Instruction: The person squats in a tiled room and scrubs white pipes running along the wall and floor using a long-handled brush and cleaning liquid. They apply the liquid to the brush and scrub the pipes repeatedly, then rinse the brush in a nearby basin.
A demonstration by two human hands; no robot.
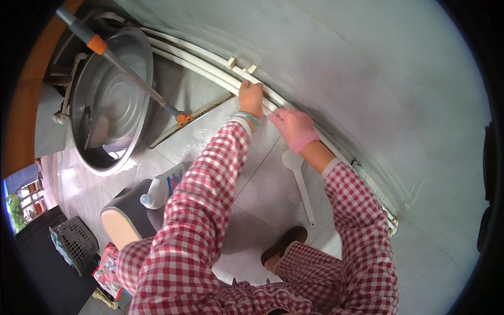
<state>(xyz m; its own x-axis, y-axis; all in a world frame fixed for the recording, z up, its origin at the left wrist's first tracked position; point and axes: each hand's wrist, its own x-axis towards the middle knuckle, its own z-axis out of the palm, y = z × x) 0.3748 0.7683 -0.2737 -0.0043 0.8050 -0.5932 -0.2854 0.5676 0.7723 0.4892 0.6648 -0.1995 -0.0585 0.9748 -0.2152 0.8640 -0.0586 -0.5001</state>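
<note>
Several white pipes (204,72) run along the foot of the tiled wall. My left hand (251,98), bare with a bangle at the wrist, is closed around one of them near the wall clips (249,69). Just to its right, my right hand (293,128) has a pink cloth or glove over it and rests against the pipes; its fingertips are blurred, and its grip is unclear. A white long-handled scoop (302,181) lies on the floor below my right hand. To the left of my left hand, a floor squeegee (185,118) stands with its blade on the wet tiles.
At the left a large metal basin (146,71) leans on its side. A white bottle (163,189) lies on a grey stool or bin (130,210) by my left arm. Farther down left are a grey plastic basket (78,240) and a red printed packet (107,269).
</note>
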